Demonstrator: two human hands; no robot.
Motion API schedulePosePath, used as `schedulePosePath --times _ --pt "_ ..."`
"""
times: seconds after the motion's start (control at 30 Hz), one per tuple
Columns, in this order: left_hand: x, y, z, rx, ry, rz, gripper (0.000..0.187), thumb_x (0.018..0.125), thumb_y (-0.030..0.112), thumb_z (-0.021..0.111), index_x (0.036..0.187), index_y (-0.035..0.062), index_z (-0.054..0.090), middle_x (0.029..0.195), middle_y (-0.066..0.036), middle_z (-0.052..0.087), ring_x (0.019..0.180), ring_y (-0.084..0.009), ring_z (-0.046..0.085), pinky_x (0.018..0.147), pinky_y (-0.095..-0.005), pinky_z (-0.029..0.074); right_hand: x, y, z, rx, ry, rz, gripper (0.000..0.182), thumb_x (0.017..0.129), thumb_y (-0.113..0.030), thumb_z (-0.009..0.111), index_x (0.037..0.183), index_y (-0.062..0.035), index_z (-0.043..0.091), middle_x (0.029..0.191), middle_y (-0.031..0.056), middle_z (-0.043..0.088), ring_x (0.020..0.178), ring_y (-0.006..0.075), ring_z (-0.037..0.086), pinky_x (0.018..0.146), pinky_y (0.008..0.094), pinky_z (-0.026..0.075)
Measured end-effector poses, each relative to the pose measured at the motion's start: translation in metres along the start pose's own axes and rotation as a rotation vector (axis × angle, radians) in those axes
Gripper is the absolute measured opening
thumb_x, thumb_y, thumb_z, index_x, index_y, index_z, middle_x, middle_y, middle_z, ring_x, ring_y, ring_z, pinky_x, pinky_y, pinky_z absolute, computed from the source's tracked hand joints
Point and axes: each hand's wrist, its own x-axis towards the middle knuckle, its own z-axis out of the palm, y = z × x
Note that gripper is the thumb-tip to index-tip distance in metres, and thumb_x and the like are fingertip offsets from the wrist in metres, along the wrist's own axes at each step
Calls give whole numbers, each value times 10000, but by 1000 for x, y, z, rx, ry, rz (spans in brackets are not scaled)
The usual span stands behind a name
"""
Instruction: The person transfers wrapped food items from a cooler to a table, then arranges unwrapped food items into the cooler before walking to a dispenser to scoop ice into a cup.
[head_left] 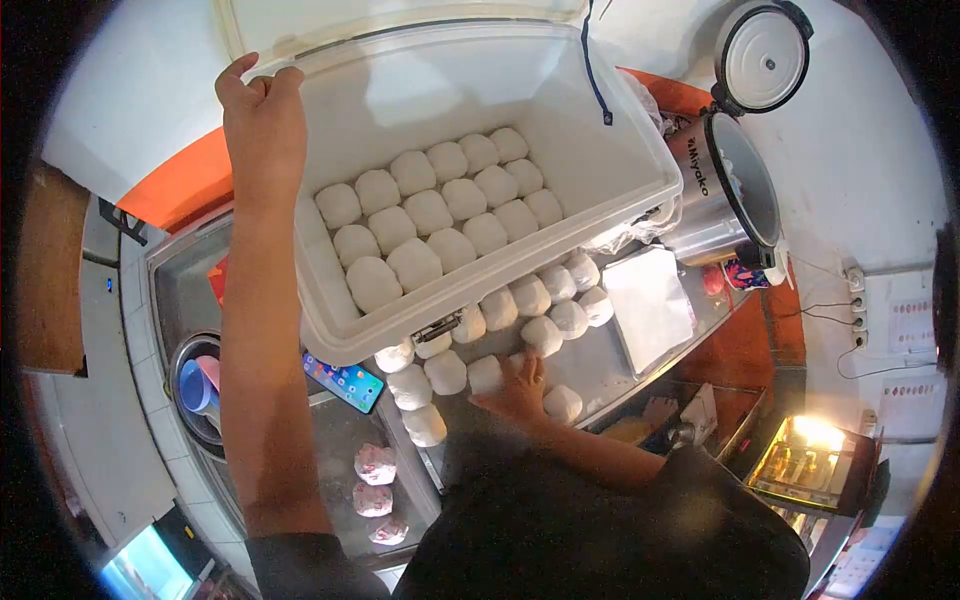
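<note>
My left hand [262, 100] reaches up to the back left corner of a large white plastic box, its fingers curled at the edge of the raised lid [410, 22]. Inside the box [420, 85], round white dough balls [427, 212] sit in rows on the bottom. Below its front wall, more floured dough balls [445, 372] stand on a metal counter. My right hand [518, 392], with a ring on one finger, is closed around a dough ball [517, 362] among these; its fingertips are partly hidden. Another dough ball [563, 403] lies to its right.
White paper sheets [650, 310] lie right of the dough balls, near a steel Miyako rice cooker [700, 200] with its lid up. A phone [344, 382] and several pink-marbled dough balls [373, 498] are at left. A lit glass case [812, 465] stands lower right.
</note>
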Motion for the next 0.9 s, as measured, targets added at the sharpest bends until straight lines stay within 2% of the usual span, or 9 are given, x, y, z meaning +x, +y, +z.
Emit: schedulePosePath --times 0.07,0.17,0.27,0.37,0.47,0.5,0.6,0.77,0.9 --pt "-1 2 0 12 1 22 533 881 166 595 1295 -101 391 686 -31 494 706 -138 489 727 -272 442 4 -1 5 -12 20 56 917 601 -498 871 1400 -207 527 1513 275 266 1394 534 226 1119 616 283" --pt "-2 2 0 29 -8 -7 518 882 162 594 1290 -97 408 691 -37 499 717 -141 498 730 -282 447 8 8 -3 -52 -49 14 894 656 -492 846 1357 -29 539 1489 249 326 1400 422 295 1081 561 363" --pt "0 -2 0 23 -3 12 529 879 163 599 1300 -91 406 711 -34 507 710 -144 497 728 -286 447 20 42 -3 442 -207 68 897 675 -480 843 1357 4 517 1402 198 441 1310 335 441 1013 470 452" --pt "-2 5 1 0 6 -18 535 875 162 602 1306 -89 407 741 -34 520 697 -146 495 709 -290 447 13 18 -84 1393 -654 243 1077 653 -514 859 1461 14 381 1448 210 439 1308 329 488 1132 436 368" --pt "-2 1 1 -38 -2 -7 536 872 164 606 1302 -89 410 750 -36 540 691 -149 514 694 -299 454 20 0 -161 1725 -703 -287 1016 742 -563 777 1474 1 353 1437 214 457 1280 371 497 1077 482 418" --pt "-1 0 1 -35 -3 0 534 872 166 606 1297 -90 410 745 -41 547 694 -152 523 692 -304 458 19 -19 -185 1764 -560 -322 873 775 -573 743 1359 -16 409 1307 188 489 1175 345 516 971 470 437" --pt "-2 1 1 -29 -5 10 528 870 169 605 1289 -88 412 739 -60 566 701 -164 550 693 -319 468 31 -90 -251 1622 -118 -315 559 873 -602 642 1013 -65 579 917 111 584 862 270 572 654 433 495" --pt "-1 -5 3 5 22 11 502 870 164 588 1289 -51 413 739 -88 563 686 -193 559 696 -334 473 139 -127 -324 1380 -351 -679 875 780 -606 733 1381 -43 437 1402 182 436 1300 341 430 970 520 459" --pt "-2 -1 0 -1 45 10 460 879 128 564 1279 -35 407 728 -85 541 656 -191 537 670 -337 460 226 -170 -316 872 -574 -478 909 758 -478 818 1432 -7 430 1369 177 542 1277 310 519 1050 450 449"
